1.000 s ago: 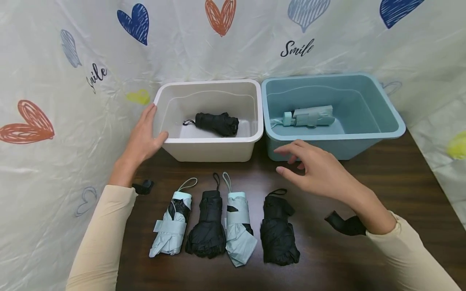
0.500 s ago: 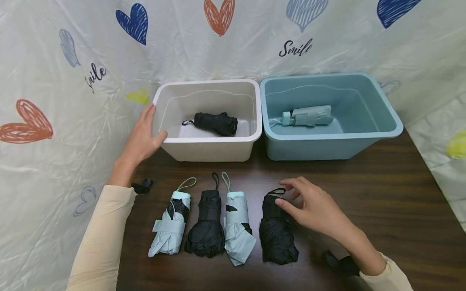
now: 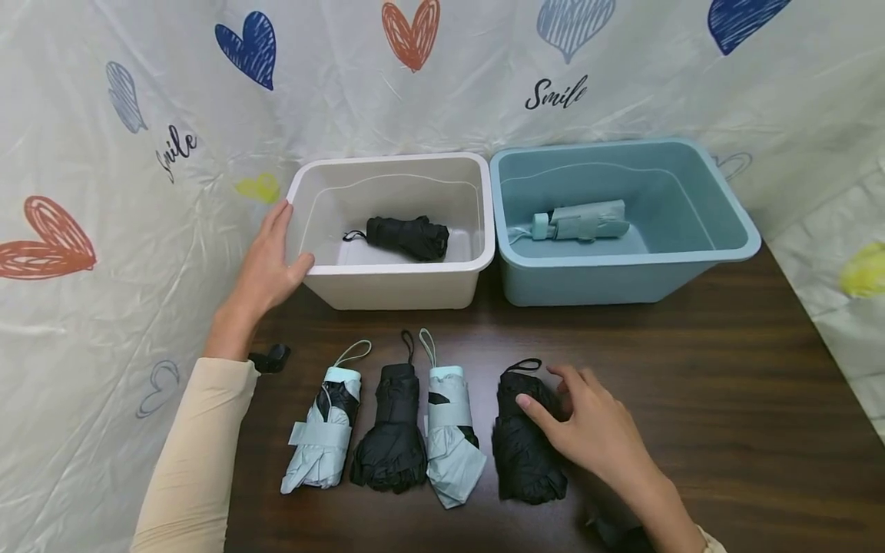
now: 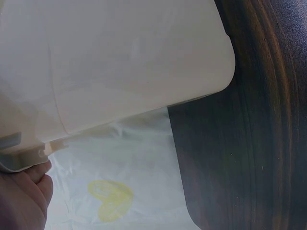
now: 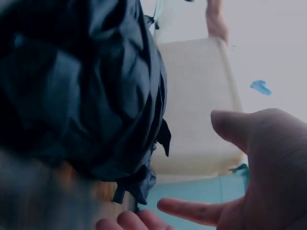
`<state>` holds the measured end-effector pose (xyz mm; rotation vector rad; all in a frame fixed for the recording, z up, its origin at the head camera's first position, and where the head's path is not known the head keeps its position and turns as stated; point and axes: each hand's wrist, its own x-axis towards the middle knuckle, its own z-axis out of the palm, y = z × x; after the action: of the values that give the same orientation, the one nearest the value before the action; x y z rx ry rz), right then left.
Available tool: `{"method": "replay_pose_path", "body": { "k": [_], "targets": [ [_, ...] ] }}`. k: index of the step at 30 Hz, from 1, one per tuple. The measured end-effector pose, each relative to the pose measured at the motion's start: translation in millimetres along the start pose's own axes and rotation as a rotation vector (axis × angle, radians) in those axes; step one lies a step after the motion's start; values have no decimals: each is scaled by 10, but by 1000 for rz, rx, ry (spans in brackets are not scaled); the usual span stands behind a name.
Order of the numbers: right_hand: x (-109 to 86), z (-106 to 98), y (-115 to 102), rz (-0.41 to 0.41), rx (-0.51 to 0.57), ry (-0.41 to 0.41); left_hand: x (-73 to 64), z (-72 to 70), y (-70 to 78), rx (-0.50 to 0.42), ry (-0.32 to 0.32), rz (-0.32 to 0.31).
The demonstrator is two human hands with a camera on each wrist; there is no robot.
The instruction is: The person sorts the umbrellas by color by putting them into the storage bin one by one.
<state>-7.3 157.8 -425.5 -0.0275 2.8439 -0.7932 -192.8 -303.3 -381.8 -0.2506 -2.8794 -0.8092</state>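
My left hand [image 3: 261,265] holds the left rim of the white bin [image 3: 390,288]. Under that rim, the left wrist view shows curled fingers [image 4: 41,179]. A folded black umbrella [image 3: 408,236] lies inside this bin. At the right of the row on the table is another black umbrella [image 3: 525,453]. My right hand [image 3: 594,430] hovers over its upper right side. Thumb [image 5: 235,127] and fingers are spread apart beside the umbrella [image 5: 91,96] in the right wrist view, with a gap visible. To its left lie a light blue umbrella [image 3: 452,453], a black umbrella [image 3: 390,438] and another light blue umbrella [image 3: 321,438].
A blue bin [image 3: 588,284] stands against the white bin's right side, with a light blue umbrella [image 3: 588,221] inside. Behind both hangs a white sheet [image 3: 332,92] printed with hearts. The dark wooden table [image 3: 726,369] extends to the right.
My right hand has moved down from in front of the blue bin to the rightmost black umbrella. My left hand stays on the white bin's rim.
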Motion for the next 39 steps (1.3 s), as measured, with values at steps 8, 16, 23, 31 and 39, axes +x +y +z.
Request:
{"method": "replay_pose_path", "body": {
  "k": [8,16,23,31,39],
  "targets": [
    [-117,213,25,138,67,-93,0,19,-3,-20,-5,-1],
    [-165,367,3,173,90,-99,10,6,6,-10,-4,-7],
    [-169,423,-28,162,65,-69,4,-5,-4,-14,-3,-11],
    [-172,360,-20,239,15,-107,28,26,-5,-18,1,-3],
    [-174,445,-39,198,33,-82,-5,4,-30,-22,16,-4]
  ]
}}
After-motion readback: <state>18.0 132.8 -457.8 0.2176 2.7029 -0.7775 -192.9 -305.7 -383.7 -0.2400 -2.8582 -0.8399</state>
